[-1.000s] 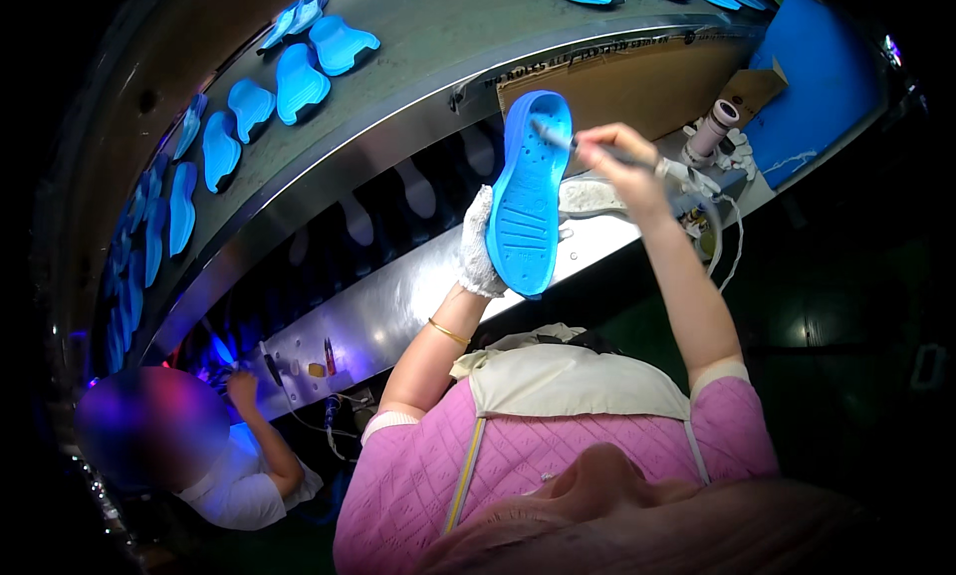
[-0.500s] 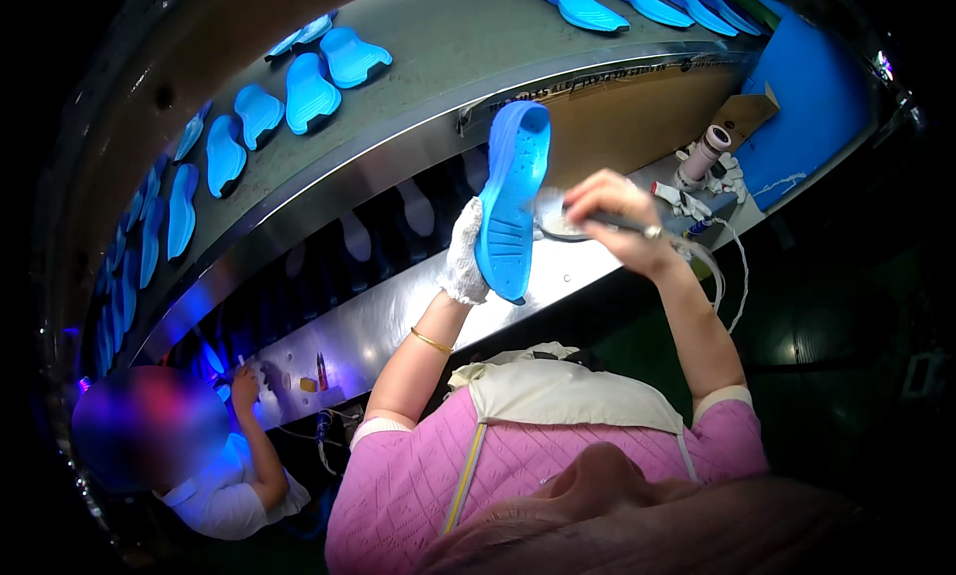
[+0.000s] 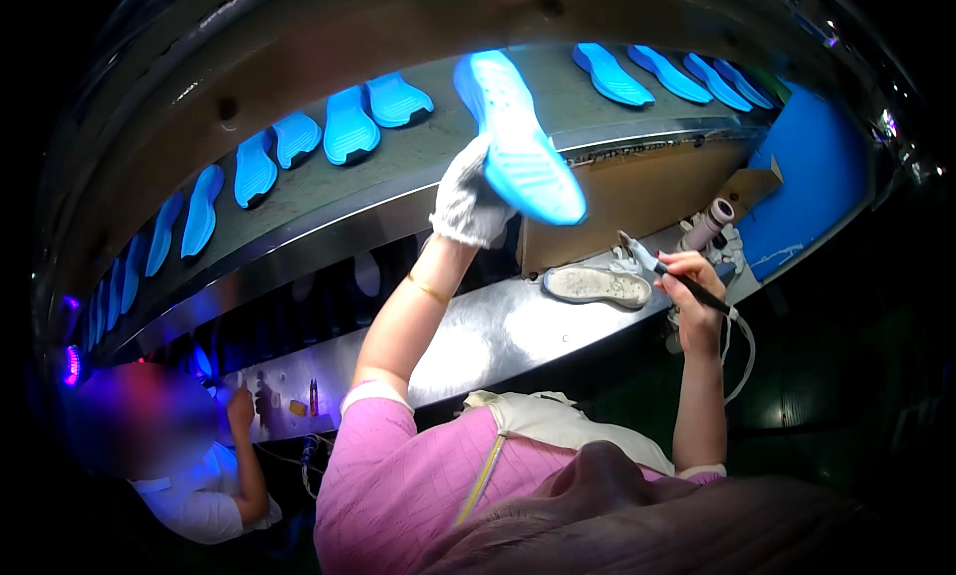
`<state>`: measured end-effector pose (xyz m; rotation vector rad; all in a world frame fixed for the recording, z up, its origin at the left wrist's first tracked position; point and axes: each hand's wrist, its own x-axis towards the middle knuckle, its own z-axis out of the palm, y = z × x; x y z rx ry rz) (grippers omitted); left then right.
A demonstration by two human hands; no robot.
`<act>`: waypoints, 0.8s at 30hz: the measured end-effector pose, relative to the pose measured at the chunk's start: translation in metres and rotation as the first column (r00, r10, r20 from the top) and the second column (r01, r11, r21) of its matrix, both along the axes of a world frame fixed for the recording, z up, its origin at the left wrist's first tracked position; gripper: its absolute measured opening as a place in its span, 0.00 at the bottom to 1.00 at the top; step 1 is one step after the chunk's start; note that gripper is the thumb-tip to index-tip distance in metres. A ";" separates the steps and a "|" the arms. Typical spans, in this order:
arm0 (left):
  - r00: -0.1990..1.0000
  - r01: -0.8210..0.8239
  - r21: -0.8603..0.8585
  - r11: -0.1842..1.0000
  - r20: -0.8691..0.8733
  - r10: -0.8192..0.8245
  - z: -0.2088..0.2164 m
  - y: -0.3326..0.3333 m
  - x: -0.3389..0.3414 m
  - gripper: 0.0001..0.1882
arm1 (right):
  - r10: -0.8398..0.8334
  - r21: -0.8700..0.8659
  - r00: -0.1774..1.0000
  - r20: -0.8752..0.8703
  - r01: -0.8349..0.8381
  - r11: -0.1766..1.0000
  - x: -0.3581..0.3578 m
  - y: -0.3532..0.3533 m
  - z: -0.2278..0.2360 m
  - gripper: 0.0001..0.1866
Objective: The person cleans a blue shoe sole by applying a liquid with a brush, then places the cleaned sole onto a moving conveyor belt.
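Observation:
My left hand point(image 3: 468, 202), in a white knit glove, grips a bright blue shoe sole point(image 3: 525, 147) at its left edge. The sole is held up in front of the belt's near edge, its grooved inner face turned toward me. Lower and to the right, my bare right hand point(image 3: 694, 294) is closed around a dark-handled brush point(image 3: 647, 256) with a pale ferrule and a thin white tube point(image 3: 742, 366) trailing from its rear end. Brush and sole are apart. Between my hands, a whitish sole-shaped piece with a dark rim point(image 3: 597, 286) lies on the metal ledge point(image 3: 478, 336).
Several blue soles point(image 3: 351, 127) lie along the dark conveyor belt point(image 3: 418, 142) beyond the ledge. A cardboard panel point(image 3: 637, 192) stands below its edge. A pink bottle point(image 3: 709, 225) stands at the right beside a blue panel point(image 3: 822, 182). Another person point(image 3: 199, 490) works at left.
My left hand has lifted the sole up and away toward the belt. My right hand has drawn the brush off to the right, uncovering the whitish piece on the ledge.

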<state>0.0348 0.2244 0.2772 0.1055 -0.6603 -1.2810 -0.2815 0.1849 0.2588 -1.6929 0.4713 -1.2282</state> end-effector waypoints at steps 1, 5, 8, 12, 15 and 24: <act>0.999 -0.008 0.016 1.000 -0.040 0.009 0.009 -0.008 0.006 0.31 | 0.022 0.011 0.999 0.025 -0.023 1.000 -0.001 0.000 -0.004 0.05; 0.991 0.005 0.057 0.998 0.133 -0.012 0.025 -0.030 0.027 0.26 | -0.096 0.134 0.993 0.065 0.087 0.987 -0.016 -0.001 -0.023 0.06; 0.922 -0.257 0.022 0.966 0.306 0.238 0.023 -0.038 0.036 0.25 | -0.149 0.176 0.987 0.067 0.135 0.975 -0.028 -0.001 -0.032 0.06; 0.629 -0.681 -0.108 0.725 0.420 0.654 0.038 -0.080 0.039 0.33 | -0.143 0.205 0.986 0.088 0.123 0.971 -0.026 -0.004 -0.032 0.07; -0.237 -0.945 -0.328 -0.003 0.676 0.698 0.057 -0.130 0.035 0.52 | -0.134 0.178 0.987 0.091 0.116 0.977 -0.018 -0.006 -0.031 0.07; 0.084 -0.838 -0.065 0.542 0.966 0.245 0.034 -0.168 0.035 0.54 | -0.096 0.215 0.993 0.068 0.079 0.973 -0.019 -0.004 -0.042 0.07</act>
